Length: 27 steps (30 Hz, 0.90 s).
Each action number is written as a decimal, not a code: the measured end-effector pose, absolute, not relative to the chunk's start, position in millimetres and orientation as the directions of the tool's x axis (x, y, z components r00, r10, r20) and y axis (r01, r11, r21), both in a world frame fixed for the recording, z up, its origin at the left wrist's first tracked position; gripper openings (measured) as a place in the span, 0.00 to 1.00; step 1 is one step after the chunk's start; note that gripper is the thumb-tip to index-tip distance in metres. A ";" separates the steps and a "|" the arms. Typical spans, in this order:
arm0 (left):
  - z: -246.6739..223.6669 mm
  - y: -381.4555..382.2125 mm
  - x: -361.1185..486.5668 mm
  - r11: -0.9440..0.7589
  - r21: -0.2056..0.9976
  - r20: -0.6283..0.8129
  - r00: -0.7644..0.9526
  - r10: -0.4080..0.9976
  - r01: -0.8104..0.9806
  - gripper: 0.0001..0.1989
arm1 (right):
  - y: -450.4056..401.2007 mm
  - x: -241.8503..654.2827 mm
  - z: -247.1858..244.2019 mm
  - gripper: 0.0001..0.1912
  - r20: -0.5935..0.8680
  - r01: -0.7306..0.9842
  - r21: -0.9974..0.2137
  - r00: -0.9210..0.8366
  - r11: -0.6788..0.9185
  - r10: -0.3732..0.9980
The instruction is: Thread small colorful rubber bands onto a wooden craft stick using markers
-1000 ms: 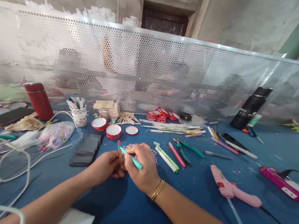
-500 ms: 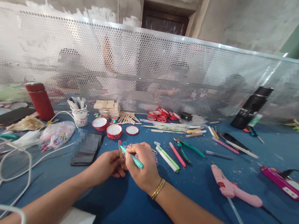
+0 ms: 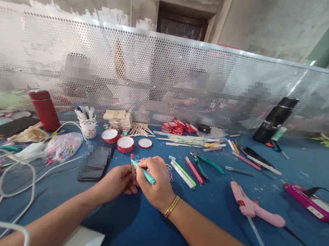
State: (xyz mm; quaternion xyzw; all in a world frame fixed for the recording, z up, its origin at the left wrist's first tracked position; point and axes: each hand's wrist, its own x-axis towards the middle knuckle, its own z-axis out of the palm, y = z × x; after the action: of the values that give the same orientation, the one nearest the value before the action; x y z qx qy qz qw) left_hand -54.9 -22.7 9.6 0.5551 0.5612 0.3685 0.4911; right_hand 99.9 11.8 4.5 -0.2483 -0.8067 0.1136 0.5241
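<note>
My right hand [image 3: 156, 184], with a gold bracelet at the wrist, is closed round a teal marker pen [image 3: 148, 177]. The pen's tip touches or nearly touches a small wooden stick with a red end [image 3: 132, 157]. That stick is pinched upright in the fingers of my left hand [image 3: 119, 182], which hide its lower part. Colourful small loops [image 3: 171, 175] lie partly hidden behind my right hand. Just beyond the hands stand red round tins with white insides [image 3: 125, 144]. To the right lie a green marker [image 3: 186, 174] and a red marker [image 3: 194, 170].
A phone [image 3: 95, 164] lies left of my hands, near a bag of coloured bits [image 3: 63, 146] and white cable [image 3: 32, 185]. Green-handled pliers [image 3: 208, 163], a pink glue gun [image 3: 256, 206] and a black bottle [image 3: 275, 120] are rightward. A perforated metal screen [image 3: 165, 77] borders the table.
The teal pen and my right hand have shifted very slightly left against the stick. Both hands keep their grips, and the view has turned a little.
</note>
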 end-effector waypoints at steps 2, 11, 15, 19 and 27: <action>8.7 -22.6 -55.8 0.112 0.959 -0.143 0.101 0.985 0.261 0.14 | 11.9 99.8 3.9 0.03 0.791 0.292 -0.439 -0.322 0.849 0.520; 3.0 -19.5 -57.6 0.133 0.946 -0.165 0.085 0.983 0.294 0.12 | 14.9 101.9 0.7 0.03 0.805 0.334 -0.449 -0.252 0.829 0.537; 4.4 -20.6 -58.3 0.104 0.952 -0.142 0.114 0.983 0.289 0.12 | 11.3 100.6 2.5 0.03 0.812 0.292 -0.443 -0.270 0.847 0.518; 4.5 -21.1 -58.5 0.096 0.954 -0.134 0.116 0.984 0.284 0.12 | 10.4 99.3 2.2 0.02 0.817 0.265 -0.440 -0.279 0.858 0.506; 8.9 -22.5 -54.4 0.116 0.951 -0.149 0.095 0.984 0.285 0.11 | 12.5 100.9 0.8 0.03 0.817 0.325 -0.428 -0.259 0.843 0.515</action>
State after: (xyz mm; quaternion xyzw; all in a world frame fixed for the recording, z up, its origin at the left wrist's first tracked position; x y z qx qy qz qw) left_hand -54.4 -22.5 8.9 0.5586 0.5682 0.3602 0.4851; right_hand 100.9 12.5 0.8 -0.2661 -0.7888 0.0868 0.5473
